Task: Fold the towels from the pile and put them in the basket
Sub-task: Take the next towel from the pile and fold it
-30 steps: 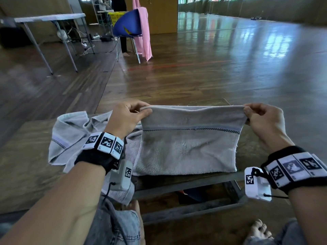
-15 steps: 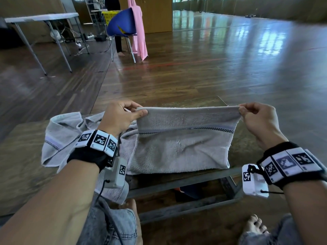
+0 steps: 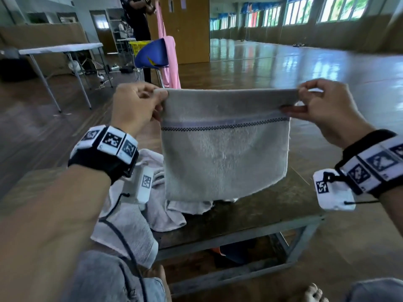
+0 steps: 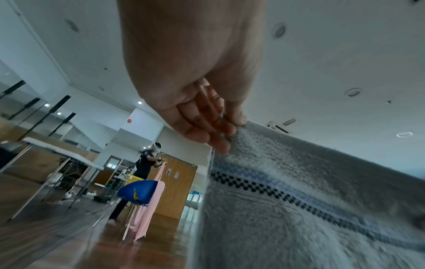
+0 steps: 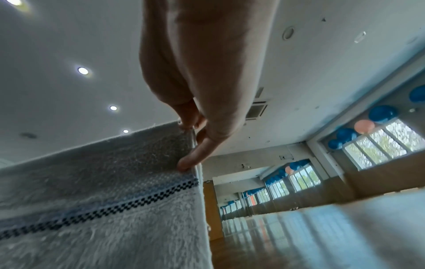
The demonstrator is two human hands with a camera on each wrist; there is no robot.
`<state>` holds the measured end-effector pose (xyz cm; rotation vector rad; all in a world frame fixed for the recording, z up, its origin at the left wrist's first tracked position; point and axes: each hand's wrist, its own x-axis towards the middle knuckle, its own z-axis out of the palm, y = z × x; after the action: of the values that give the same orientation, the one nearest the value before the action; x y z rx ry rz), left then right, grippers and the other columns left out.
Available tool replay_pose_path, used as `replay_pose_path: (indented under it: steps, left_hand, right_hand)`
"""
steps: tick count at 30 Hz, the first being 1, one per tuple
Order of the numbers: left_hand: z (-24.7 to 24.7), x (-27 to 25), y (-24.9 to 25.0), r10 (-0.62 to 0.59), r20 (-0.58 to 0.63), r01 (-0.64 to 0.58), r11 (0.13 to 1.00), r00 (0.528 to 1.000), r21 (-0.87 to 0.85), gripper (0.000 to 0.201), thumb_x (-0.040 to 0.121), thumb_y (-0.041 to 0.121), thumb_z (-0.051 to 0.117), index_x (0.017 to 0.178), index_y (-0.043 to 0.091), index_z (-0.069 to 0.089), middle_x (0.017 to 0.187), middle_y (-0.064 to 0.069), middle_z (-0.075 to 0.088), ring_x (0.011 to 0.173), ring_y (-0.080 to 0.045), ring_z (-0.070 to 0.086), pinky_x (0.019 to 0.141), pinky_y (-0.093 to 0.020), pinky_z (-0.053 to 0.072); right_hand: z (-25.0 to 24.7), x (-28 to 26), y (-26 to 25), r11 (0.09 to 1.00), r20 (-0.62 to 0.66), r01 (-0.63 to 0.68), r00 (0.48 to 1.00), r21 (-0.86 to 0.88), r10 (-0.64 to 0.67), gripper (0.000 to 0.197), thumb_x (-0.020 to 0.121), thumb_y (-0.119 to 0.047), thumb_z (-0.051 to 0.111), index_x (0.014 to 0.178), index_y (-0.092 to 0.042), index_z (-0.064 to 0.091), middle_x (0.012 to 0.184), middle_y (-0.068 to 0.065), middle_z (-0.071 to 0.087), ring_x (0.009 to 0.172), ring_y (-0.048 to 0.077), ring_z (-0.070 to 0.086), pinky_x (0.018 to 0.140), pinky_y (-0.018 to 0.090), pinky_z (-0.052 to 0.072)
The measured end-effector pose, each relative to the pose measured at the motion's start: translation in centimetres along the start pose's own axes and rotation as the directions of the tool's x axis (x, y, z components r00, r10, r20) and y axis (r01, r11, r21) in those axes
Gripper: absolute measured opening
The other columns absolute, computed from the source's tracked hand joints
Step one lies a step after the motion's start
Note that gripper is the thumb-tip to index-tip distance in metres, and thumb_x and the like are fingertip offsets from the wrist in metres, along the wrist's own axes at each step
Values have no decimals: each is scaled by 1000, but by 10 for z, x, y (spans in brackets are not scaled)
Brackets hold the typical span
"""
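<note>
Grey towel (image 3: 224, 149) is pinched at its top corners, stretched between left hand (image 3: 135, 105) and right hand (image 3: 322, 107); mid-fold, halving is called for next.

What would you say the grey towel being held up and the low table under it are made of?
The grey towel looks like cotton terry: fuzzy looped pile, with a flat woven checked band. The low table seems to have a worn, dull wooden top on a grey metal frame, though the blur leaves that uncertain.

Towel (image 3: 224, 149) above pile (image 3: 152, 212) on table (image 3: 272, 214)
</note>
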<state>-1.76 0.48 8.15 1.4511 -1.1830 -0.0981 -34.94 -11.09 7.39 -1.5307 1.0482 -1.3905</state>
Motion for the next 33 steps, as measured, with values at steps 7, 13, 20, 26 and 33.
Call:
replay_pose_path:
  steps: [7, 13, 20, 26, 33]
  left_hand:
    - [-16, -1, 34, 232, -57, -230, 973, 971, 32, 11, 85, 32, 69, 90, 23, 73, 82, -1, 73, 78, -22, 72, 76, -42, 60]
    - [-16, -67, -21, 10, 395, -85, 982, 919, 171, 12, 88, 37, 71, 82, 27, 72, 73, 11, 73, 69, -12, 65, 70, -32, 54]
    - [10, -114, -66, -504, 802, 59, 856, 319, 514, 23, 91, 30, 69, 94, 8, 71, 87, -12, 74, 85, -24, 73, 83, -40, 60]
    - [26, -95, -79, -517, 744, 140, 849, 423, 510, 20, 92, 27, 68, 95, 7, 70, 83, -8, 76, 68, -17, 74, 60, -23, 56]
    - [52, -66, -124, -344, 420, 163, 898, 840, 409, 19, 88, 30, 73, 74, 19, 69, 53, 8, 67, 45, -5, 61, 39, -15, 42]
  right_hand:
    - [-36, -14, -35, 977, -11, 206, 979, 56, -206, 20, 103, -10, 55, 89, -21, 64, 112, 15, 63, 98, 25, 74, 84, 29, 61]
    - [-83, -79, 45, 942, 216, 53, 976, -332, 21, 17, 101, -13, 58, 88, -21, 66, 86, 1, 65, 85, 17, 59, 88, 44, 55]
    - [-97, -141, 113, 817, 458, -182, 752, -546, 474, 8, 98, -8, 62, 96, -4, 69, 88, 12, 69, 84, 22, 62, 87, 49, 53]
    - [-84, -120, 130, 849, 326, -200, 861, -490, 391, 5, 97, -8, 64, 96, -7, 69, 94, 16, 73, 81, 23, 67, 85, 48, 58]
    - [-43, -57, 162, 875, 213, -55, 961, -482, 178, 11, 95, -15, 68, 90, -24, 72, 84, -2, 76, 74, 16, 69, 71, 32, 57]
